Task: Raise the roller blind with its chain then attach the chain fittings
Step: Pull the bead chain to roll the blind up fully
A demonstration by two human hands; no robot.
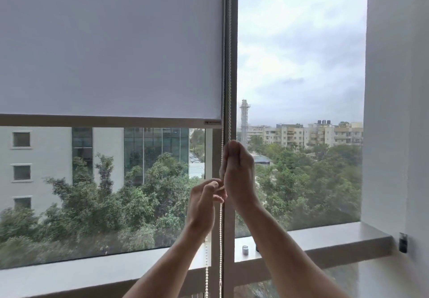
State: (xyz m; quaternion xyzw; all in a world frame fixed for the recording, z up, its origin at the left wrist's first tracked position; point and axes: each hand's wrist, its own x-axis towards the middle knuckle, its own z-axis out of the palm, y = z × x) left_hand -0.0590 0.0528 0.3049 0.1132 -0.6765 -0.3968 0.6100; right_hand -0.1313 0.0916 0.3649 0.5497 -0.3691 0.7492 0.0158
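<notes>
My right hand is raised in front of the grey window mullion, its fingers curled tightly round the white beaded pull chain, which runs straight up from my fist along the mullion to the top of the view. My left hand sits just below and to the left of it, nearly touching my right wrist, with thumb and fingertips pinched on the lower run of the same chain. From that pinch the beads hang down past the pale stone window sill, and a second strand drops beside my left forearm, the two strands close together and parallel. The pale grey fabric roller blind covers the upper part of the left pane; its flat metal bottom bar lies level a little above my right hand, so the lower glass shows trees and a white building. The right pane is uncovered and shows cloudy sky and apartment blocks. On the sill just right of the mullion stands a small grey cylindrical fitting, partly behind my right forearm. A small dark bracket is fixed low on the white wall at the right end of the sill.
</notes>
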